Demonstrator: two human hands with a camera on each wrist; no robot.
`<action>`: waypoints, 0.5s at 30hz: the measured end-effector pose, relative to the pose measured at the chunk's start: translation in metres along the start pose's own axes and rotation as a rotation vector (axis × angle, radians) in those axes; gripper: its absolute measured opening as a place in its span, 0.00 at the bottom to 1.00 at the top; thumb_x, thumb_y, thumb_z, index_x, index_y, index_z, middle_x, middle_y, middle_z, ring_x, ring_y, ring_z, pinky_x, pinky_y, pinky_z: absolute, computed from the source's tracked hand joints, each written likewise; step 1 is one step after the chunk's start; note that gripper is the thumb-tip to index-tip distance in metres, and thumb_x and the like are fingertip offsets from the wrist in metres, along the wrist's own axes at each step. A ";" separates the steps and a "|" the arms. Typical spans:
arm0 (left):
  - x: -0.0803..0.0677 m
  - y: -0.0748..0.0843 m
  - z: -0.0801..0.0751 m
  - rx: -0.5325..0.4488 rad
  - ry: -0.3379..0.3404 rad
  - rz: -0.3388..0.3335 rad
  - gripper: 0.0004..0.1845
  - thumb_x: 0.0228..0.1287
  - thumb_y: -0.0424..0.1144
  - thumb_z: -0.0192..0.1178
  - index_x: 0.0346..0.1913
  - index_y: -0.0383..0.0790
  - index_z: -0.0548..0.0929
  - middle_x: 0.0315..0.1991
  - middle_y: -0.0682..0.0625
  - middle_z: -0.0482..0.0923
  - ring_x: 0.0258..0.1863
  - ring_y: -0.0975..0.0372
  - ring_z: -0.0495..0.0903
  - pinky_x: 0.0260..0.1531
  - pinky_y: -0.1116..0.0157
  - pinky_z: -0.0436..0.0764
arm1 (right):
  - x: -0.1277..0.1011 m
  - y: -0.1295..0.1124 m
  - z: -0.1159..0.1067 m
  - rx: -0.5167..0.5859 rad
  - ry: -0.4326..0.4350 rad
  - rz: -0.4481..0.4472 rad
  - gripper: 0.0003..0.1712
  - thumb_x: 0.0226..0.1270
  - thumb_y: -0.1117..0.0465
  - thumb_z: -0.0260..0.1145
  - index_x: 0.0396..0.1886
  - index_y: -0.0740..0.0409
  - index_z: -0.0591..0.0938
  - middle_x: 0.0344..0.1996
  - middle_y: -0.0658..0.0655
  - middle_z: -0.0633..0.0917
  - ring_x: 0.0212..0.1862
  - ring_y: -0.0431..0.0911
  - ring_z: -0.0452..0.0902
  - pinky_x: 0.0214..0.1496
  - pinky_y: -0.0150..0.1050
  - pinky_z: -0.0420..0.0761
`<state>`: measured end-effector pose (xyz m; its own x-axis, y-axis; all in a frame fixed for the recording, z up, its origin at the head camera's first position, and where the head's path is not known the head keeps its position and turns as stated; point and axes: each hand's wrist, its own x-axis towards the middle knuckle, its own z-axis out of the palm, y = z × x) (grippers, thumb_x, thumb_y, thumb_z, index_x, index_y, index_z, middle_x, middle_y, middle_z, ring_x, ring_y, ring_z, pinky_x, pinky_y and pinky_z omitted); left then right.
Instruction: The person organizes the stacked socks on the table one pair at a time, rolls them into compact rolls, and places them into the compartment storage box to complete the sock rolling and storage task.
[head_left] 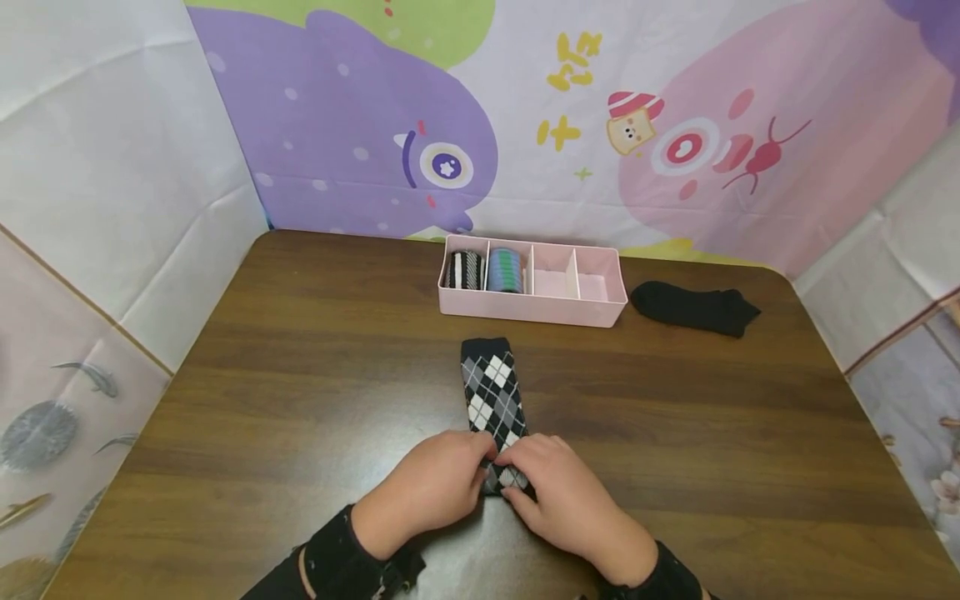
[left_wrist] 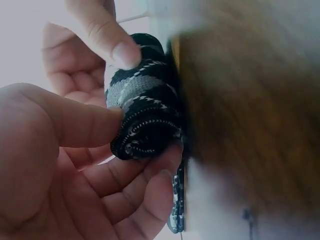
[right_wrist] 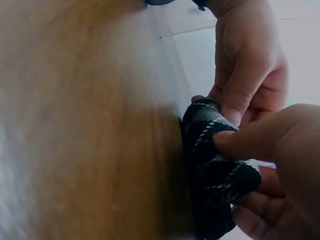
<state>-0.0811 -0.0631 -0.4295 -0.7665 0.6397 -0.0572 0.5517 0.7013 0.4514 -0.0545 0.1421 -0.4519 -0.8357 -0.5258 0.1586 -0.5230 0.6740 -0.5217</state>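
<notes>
An argyle sock (head_left: pixel 495 400) in black, grey and white lies lengthwise on the table, its dark end pointing away from me. Its near end is wound into a roll (left_wrist: pixel 137 95), whose spiral edge shows in the left wrist view. My left hand (head_left: pixel 438 479) pinches the left end of this roll between thumb and fingers. At the other end, my right hand (head_left: pixel 558 496) grips it the same way, thumb (right_wrist: pixel 227 142) on the patterned side. Fingers of both hands hide part of the roll in the head view.
A pink box (head_left: pixel 525 308) with several compartments stands at the back. A black-and-white striped rolled sock (head_left: pixel 467 271) and a blue-green striped one (head_left: pixel 506 271) sit in its two left compartments. Right of the box lies a black sock (head_left: pixel 693 308). A printed cloth (head_left: pixel 337 125) hangs behind the table.
</notes>
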 end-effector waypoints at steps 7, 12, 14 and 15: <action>0.001 -0.001 0.000 0.078 0.081 0.096 0.07 0.60 0.34 0.66 0.41 0.43 0.86 0.38 0.54 0.77 0.39 0.59 0.77 0.45 0.60 0.79 | 0.001 -0.002 -0.001 0.058 -0.005 0.096 0.12 0.67 0.60 0.74 0.48 0.51 0.83 0.44 0.47 0.86 0.49 0.43 0.81 0.56 0.48 0.79; 0.002 -0.002 -0.001 0.008 0.020 0.091 0.15 0.54 0.34 0.71 0.46 0.41 0.82 0.39 0.55 0.76 0.40 0.62 0.76 0.46 0.61 0.79 | 0.002 -0.001 0.001 0.170 -0.005 0.214 0.10 0.69 0.60 0.73 0.46 0.48 0.82 0.44 0.45 0.86 0.47 0.40 0.81 0.52 0.46 0.81; 0.002 -0.002 0.000 -0.013 0.013 0.081 0.16 0.54 0.33 0.72 0.45 0.41 0.81 0.39 0.54 0.75 0.40 0.63 0.76 0.46 0.62 0.79 | 0.002 -0.001 0.002 0.208 0.008 0.245 0.10 0.70 0.60 0.73 0.46 0.46 0.81 0.43 0.43 0.85 0.45 0.38 0.80 0.49 0.44 0.81; 0.002 -0.002 0.000 -0.012 0.019 0.078 0.15 0.55 0.33 0.72 0.45 0.41 0.81 0.39 0.54 0.75 0.40 0.63 0.76 0.46 0.62 0.79 | 0.002 0.000 0.002 0.224 0.015 0.256 0.10 0.70 0.59 0.73 0.45 0.45 0.81 0.43 0.42 0.84 0.43 0.37 0.79 0.48 0.42 0.80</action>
<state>-0.0835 -0.0632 -0.4309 -0.7278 0.6858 -0.0045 0.6057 0.6458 0.4649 -0.0555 0.1398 -0.4533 -0.9384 -0.3453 0.0106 -0.2479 0.6518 -0.7168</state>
